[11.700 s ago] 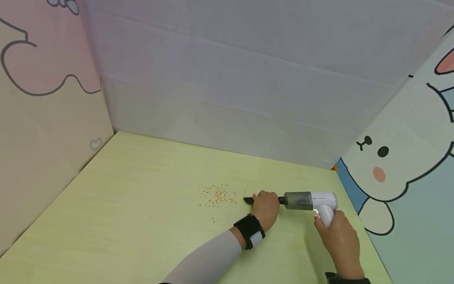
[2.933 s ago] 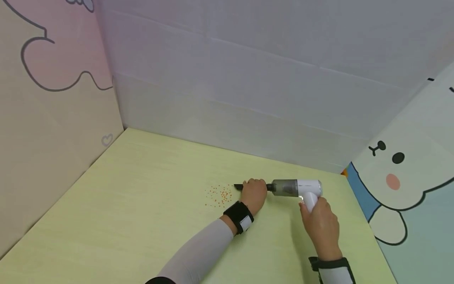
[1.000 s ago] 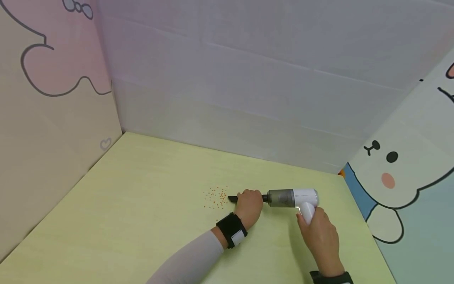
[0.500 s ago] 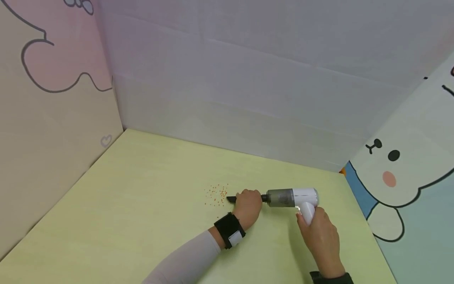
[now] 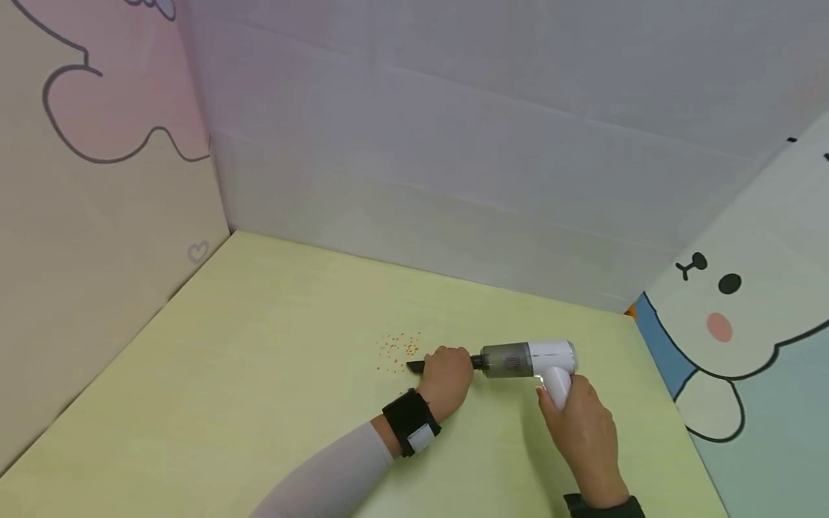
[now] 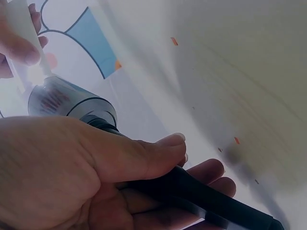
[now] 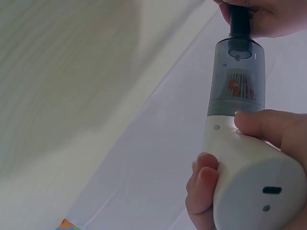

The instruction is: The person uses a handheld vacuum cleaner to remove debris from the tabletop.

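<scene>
A small handheld vacuum cleaner with a white body and a see-through grey dust cup lies across both hands. My right hand grips its white handle; in the right wrist view the thumb rests by a button. Around the black nozzle the fingers and thumb of my left hand are curled. Just left of the nozzle tip, small orange bits are scattered over the table. Some orange pieces also show inside the cup in the right wrist view.
The pale yellow-green table meets a plain whitish back wall. Printed panels border it, a pink and beige one at left and one with a cartoon animal at right.
Since the oldest frame, the vacuum cleaner and both hands have moved left and the orange bits have become fewer. Over the last second, the nozzle tip has shifted slightly further left, beside the bits.
</scene>
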Motion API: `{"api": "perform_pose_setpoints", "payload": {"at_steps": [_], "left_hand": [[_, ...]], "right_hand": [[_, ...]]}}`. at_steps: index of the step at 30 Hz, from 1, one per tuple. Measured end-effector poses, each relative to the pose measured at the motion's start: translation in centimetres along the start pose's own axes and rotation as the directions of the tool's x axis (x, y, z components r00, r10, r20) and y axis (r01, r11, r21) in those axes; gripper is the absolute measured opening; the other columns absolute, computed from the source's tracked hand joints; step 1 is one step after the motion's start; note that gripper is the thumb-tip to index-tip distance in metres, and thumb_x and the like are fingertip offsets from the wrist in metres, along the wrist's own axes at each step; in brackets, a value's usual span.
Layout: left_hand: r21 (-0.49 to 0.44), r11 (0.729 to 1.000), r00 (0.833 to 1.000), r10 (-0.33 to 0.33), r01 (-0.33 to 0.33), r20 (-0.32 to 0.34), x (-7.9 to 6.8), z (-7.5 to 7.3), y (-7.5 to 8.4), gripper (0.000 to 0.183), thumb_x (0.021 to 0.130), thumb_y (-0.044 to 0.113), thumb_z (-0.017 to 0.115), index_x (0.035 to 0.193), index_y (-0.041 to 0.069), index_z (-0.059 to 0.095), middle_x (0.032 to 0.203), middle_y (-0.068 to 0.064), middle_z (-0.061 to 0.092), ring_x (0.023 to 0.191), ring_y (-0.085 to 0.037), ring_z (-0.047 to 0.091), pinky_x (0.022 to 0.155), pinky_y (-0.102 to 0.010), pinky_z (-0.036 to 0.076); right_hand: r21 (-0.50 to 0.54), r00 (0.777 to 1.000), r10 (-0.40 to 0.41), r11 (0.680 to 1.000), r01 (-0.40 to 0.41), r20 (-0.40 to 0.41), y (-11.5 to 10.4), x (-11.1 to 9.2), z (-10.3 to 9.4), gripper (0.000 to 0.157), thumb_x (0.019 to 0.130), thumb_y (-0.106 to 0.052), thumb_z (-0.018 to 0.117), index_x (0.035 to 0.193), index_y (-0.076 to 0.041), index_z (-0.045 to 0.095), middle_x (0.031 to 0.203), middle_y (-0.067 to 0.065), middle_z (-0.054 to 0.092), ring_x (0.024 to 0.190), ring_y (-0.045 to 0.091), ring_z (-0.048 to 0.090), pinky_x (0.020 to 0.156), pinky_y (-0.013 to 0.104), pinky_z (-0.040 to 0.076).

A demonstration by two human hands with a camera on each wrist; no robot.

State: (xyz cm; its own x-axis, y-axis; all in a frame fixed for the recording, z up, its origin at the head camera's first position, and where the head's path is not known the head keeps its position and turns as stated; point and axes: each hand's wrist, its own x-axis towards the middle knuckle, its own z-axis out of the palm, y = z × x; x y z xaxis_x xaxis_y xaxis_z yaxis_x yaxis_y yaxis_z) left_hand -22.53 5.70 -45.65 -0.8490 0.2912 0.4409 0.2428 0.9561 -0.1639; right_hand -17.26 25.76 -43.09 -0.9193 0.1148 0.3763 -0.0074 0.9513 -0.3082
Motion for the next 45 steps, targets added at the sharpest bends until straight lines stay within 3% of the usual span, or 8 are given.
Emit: {"api": "perform_pose_setpoints", "payload": {"at_steps": [4, 11, 19, 26, 30, 36, 41, 45], "left_hand": [[-0.01, 1.0, 1.0, -0.006, 0.006, 0.026, -0.4, -0.2, 0.0, 0.025, 0.087, 0.025, 0.078, 0.071, 0.015, 0.062, 0.062, 0.001, 0.062, 0.06, -0.011, 0.06, 0.054, -0.027, 0.053], [-0.009, 0.999, 0.988, -0.031, 0.032, 0.15, -0.7, -1.5, 0.3, 0.021, 0.091, 0.024, 0.074, 0.078, 0.011, 0.063, 0.074, -0.005, 0.069, 0.072, -0.016, 0.067, 0.07, -0.034, 0.06], [0.027, 0.999, 0.987, -0.048, 0.044, 0.152, -1.7, -2.3, 0.9, 0.023, 0.089, 0.027, 0.076, 0.077, 0.012, 0.064, 0.071, -0.003, 0.067, 0.067, -0.015, 0.066, 0.065, -0.033, 0.059], [-0.033, 0.991, 0.955, -0.117, 0.131, 0.274, -1.4, -2.4, 1.7, 0.017, 0.091, 0.024, 0.074, 0.084, 0.009, 0.068, 0.08, -0.007, 0.072, 0.076, -0.019, 0.069, 0.074, -0.037, 0.06], [-0.013, 0.992, 0.944, -0.116, 0.126, 0.31, -1.6, -2.6, 1.8, 0.017, 0.09, 0.025, 0.075, 0.09, 0.008, 0.07, 0.086, -0.01, 0.074, 0.082, -0.021, 0.071, 0.079, -0.036, 0.06], [-0.036, 0.991, 0.899, -0.098, 0.125, 0.428, -1.3, -2.9, 1.8, 0.017, 0.091, 0.023, 0.074, 0.1, 0.008, 0.072, 0.095, -0.01, 0.075, 0.092, -0.025, 0.072, 0.083, -0.037, 0.06], [-0.058, 0.985, 0.894, -0.123, 0.163, 0.431, -1.3, -3.0, 1.9, 0.014, 0.093, 0.021, 0.072, 0.095, 0.008, 0.072, 0.091, -0.009, 0.075, 0.088, -0.023, 0.072, 0.08, -0.037, 0.06], [-0.024, 0.996, 0.901, -0.073, 0.092, 0.429, -1.2, -2.7, 2.0, 0.014, 0.093, 0.023, 0.072, 0.098, 0.009, 0.073, 0.092, -0.007, 0.074, 0.09, -0.024, 0.072, 0.08, -0.036, 0.06]], "right_hand": [[0.004, 1.0, -0.002, 1.0, 0.002, -0.002, -0.1, -0.4, -0.2, 0.054, 0.087, -0.024, 0.078, 0.111, 0.017, 0.052, 0.084, 0.029, 0.06, 0.055, 0.035, 0.059, 0.044, 0.047, 0.048], [0.009, 0.999, -0.034, 0.999, 0.034, -0.029, -0.1, -0.8, -0.5, 0.054, 0.086, -0.023, 0.079, 0.11, 0.017, 0.053, 0.084, 0.029, 0.061, 0.055, 0.036, 0.06, 0.045, 0.048, 0.048], [0.028, 0.999, -0.033, 0.999, 0.034, -0.008, 0.3, -1.4, -1.1, 0.054, 0.085, -0.022, 0.079, 0.112, 0.017, 0.055, 0.088, 0.031, 0.064, 0.059, 0.036, 0.062, 0.048, 0.051, 0.051], [0.028, 0.999, -0.014, 1.0, 0.013, 0.029, 0.6, -1.6, -1.5, 0.054, 0.086, -0.024, 0.078, 0.114, 0.017, 0.055, 0.09, 0.031, 0.064, 0.061, 0.036, 0.062, 0.051, 0.052, 0.052], [0.024, 0.999, -0.03, 0.999, 0.029, 0.017, 0.6, -1.7, -1.5, 0.054, 0.085, -0.023, 0.079, 0.112, 0.017, 0.055, 0.088, 0.03, 0.064, 0.059, 0.035, 0.061, 0.05, 0.051, 0.051], [0.024, 0.999, -0.032, 0.999, 0.032, 0.032, 0.6, -1.7, -1.7, 0.054, 0.085, -0.024, 0.078, 0.112, 0.016, 0.055, 0.086, 0.028, 0.064, 0.059, 0.033, 0.06, 0.049, 0.049, 0.05], [0.019, 0.998, -0.023, 1.0, 0.022, 0.066, 0.8, -1.6, -2.0, 0.055, 0.086, -0.026, 0.078, 0.113, 0.016, 0.055, 0.087, 0.027, 0.064, 0.06, 0.031, 0.059, 0.05, 0.048, 0.049], [0.014, 0.998, -0.033, 0.999, 0.033, 0.045, 0.8, -1.5, -1.9, 0.054, 0.086, -0.025, 0.078, 0.112, 0.016, 0.055, 0.087, 0.027, 0.063, 0.059, 0.031, 0.059, 0.049, 0.048, 0.049]]}}
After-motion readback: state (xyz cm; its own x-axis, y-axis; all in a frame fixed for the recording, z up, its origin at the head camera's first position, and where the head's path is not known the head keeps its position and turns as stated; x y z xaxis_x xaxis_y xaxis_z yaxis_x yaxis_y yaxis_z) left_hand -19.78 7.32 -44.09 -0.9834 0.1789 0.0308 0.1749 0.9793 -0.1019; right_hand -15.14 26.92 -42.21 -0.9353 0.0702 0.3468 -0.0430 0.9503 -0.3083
